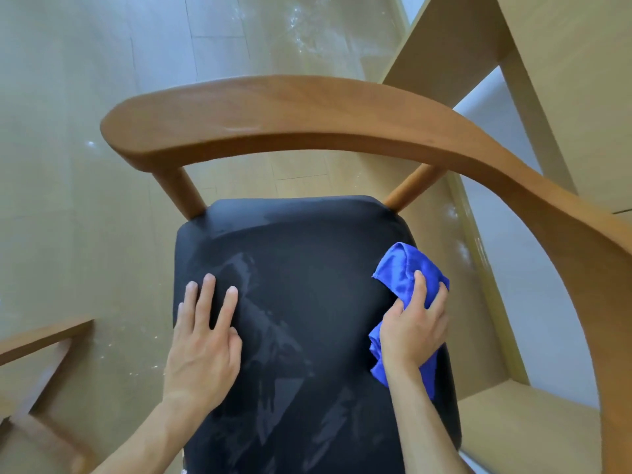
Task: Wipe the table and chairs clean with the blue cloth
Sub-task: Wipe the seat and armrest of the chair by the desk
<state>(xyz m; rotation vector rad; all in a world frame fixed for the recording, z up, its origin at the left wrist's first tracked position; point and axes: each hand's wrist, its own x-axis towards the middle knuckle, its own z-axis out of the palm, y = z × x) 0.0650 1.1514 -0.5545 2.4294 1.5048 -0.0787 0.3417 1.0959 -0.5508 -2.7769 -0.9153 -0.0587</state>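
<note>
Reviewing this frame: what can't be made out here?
- Head view: seat under the blue cloth, hidden by the cloth and right hand.
- Seat's front edge, cut off by the bottom frame edge.
- Seat beneath the flat left hand.
- Second chair, cut off at left, blurred.

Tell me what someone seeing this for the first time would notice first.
The bright blue microfibre cloth stands out most, bunched under the right hand at the right edge of the black padded chair seat. The left hand rests flat on the seat's left side, beside pale wipe streaks. Above them arcs the curved brown wooden backrest.
</note>
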